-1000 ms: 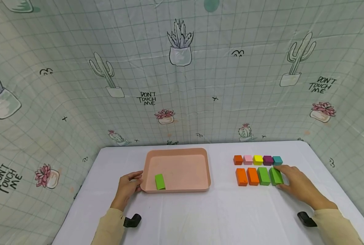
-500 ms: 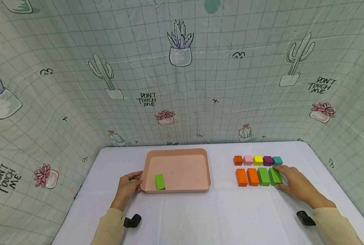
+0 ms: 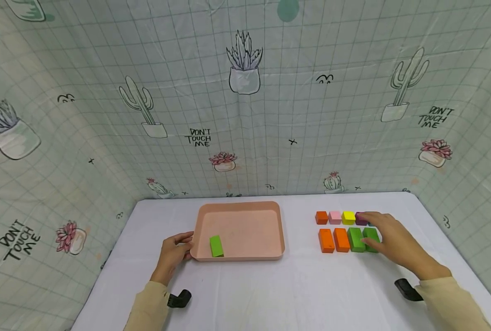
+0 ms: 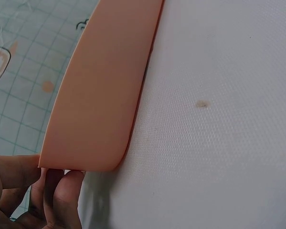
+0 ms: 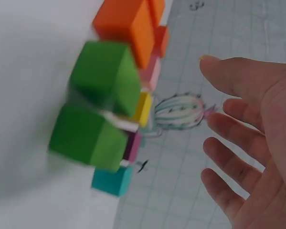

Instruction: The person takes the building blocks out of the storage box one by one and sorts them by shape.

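Note:
My left hand (image 3: pixel 172 257) holds the left side of a shallow salmon-pink tray (image 3: pixel 240 206); in the left wrist view its curled fingers (image 4: pixel 68 193) meet the tray's end wall. One green block (image 3: pixel 216 246) lies in the tray's near left corner. Over the right end of the blocks hovers my right hand (image 3: pixel 394 236), fingers spread and nothing between them. Beneath it stand two green rectangular blocks (image 3: pixel 356 240), partly covered by the thumb in the head view. The purple cube (image 3: pixel 359 219) is partly hidden behind its fingers, and the teal cube (image 5: pixel 111 181) shows in the right wrist view.
Two orange rectangular blocks (image 3: pixel 326 241) stand left of the green ones. Behind them runs a row of small cubes: orange (image 3: pixel 321 218), pink (image 3: pixel 335 218) and yellow (image 3: pixel 348 218). A white cloth (image 3: pixel 303 294) covers the table, and a patterned curtain (image 3: pixel 270 115) rises behind it.
My right hand has come off the rightmost green block and moved up and slightly left, over the purple and teal cubes. The left hand has stayed at the tray.

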Tool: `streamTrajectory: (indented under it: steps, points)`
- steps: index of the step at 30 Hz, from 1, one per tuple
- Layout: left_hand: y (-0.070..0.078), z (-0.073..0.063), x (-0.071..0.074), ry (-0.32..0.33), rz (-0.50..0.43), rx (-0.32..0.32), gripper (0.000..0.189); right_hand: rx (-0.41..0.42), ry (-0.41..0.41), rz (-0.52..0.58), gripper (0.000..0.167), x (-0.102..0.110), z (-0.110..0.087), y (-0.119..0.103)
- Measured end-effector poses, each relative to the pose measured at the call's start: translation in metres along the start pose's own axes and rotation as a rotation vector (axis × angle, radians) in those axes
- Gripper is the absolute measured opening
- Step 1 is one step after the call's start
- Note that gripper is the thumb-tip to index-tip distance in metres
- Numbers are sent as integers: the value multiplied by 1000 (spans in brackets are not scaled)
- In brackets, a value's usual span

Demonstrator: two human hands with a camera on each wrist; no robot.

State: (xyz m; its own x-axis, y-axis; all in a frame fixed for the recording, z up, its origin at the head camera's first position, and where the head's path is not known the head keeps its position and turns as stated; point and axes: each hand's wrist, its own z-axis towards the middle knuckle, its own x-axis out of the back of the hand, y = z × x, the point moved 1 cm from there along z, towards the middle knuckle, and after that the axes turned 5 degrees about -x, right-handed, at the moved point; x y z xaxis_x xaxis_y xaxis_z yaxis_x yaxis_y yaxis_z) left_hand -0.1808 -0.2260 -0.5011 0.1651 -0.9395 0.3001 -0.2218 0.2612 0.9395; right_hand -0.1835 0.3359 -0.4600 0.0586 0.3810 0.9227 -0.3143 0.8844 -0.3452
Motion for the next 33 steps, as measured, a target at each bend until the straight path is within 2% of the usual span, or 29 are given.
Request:
streamTrajectory:
  steps: [5,11,20,27,33]
  points:
    - [0,0,-1,2,-5,-2,35,34,-8,27,64,1,14,-28]
    - [1,0,-2,13,0,0,35,131,-5,70,58,-11,31,-55]
    - [1,-1,0,12,8,4,35,219,-49,52,57,-32,65,-101]
    - [2,-2,0,14,-2,7,35,355,-32,16,57,-49,90,-130]
    - [0,-3,-1,17,-14,-7,35,432,-64,11,58,-61,103,-160]
